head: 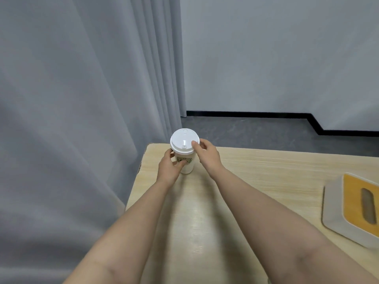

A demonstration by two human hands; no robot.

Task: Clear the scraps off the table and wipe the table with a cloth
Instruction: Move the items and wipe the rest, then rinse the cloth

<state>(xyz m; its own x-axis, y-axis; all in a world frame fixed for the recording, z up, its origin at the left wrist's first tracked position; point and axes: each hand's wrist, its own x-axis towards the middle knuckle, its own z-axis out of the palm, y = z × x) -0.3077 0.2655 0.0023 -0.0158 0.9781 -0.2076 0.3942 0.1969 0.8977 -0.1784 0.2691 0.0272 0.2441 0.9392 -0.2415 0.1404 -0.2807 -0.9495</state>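
Hands meet at the far left corner of the table (266, 175), where a white paper cup (187, 160) stands upright between them. The left hand (169, 167) curls its grip round the cup's printed side, and the right hand (206, 153) pinches the rim of the white lid (184, 141) from the other side. Well to the right of the right hand's grip lies a tissue box (336, 222) with an orange top.

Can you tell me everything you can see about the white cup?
The paper cup is white with a small green and brown logo on its side. A white plastic lid with a sip hole closes its top. It stands upright near the far left corner of the wooden table. The left hand grips its body, and the right hand holds the lid's rim.
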